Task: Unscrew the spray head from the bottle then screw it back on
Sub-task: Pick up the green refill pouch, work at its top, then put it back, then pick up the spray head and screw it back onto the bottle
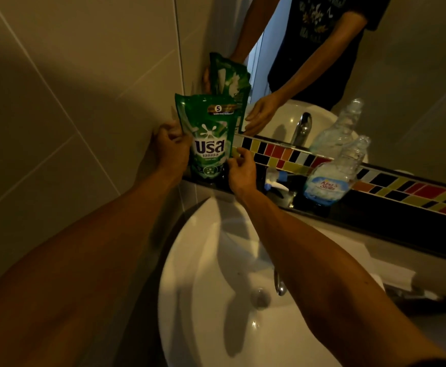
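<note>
The clear plastic bottle (pixel 333 178), headless, with a blue label reading "King's Stella", stands on the dark ledge (pixel 391 218), well right of both hands. Its white-and-blue spray head (pixel 276 180) lies between. The left hand (pixel 167 148) and right hand (pixel 240 169) pinch a glossy green pouch (pixel 207 136) at its edges.

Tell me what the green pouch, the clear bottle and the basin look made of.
Green pouch: flexible printed plastic film, glossy, creased at its edges. Clear bottle: transparent plastic, probably; tiles show through it. Basin: white glazed ceramic by its look, with bright glints.
</note>
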`<state>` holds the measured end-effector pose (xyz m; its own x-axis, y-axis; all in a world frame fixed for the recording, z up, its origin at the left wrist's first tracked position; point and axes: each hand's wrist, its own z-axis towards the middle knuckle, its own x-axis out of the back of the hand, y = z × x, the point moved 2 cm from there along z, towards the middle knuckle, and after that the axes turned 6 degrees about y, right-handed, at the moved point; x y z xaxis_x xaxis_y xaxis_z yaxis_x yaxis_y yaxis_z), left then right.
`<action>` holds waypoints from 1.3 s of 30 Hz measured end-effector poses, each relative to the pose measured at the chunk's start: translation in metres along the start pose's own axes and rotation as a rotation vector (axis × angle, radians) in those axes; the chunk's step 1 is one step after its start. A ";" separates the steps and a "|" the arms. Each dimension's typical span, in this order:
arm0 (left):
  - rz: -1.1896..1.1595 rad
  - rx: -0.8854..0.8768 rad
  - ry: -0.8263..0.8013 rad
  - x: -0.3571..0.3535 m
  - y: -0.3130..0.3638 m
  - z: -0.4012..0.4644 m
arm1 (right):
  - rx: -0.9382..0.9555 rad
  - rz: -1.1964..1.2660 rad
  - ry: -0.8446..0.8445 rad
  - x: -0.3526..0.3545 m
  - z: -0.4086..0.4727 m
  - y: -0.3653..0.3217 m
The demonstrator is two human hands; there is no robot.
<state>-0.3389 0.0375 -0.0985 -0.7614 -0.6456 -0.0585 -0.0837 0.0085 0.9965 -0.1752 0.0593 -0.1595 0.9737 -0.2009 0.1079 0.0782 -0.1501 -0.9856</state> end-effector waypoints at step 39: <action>0.641 -0.044 -0.326 -0.177 -0.101 -0.112 | 0.225 -0.163 -0.012 0.276 0.023 -0.038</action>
<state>-0.1235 0.0652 -0.1819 -0.8058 -0.2634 0.5304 0.4647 0.2740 0.8420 0.0956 0.0318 -0.0954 0.9467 -0.1795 0.2675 0.2786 0.0394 -0.9596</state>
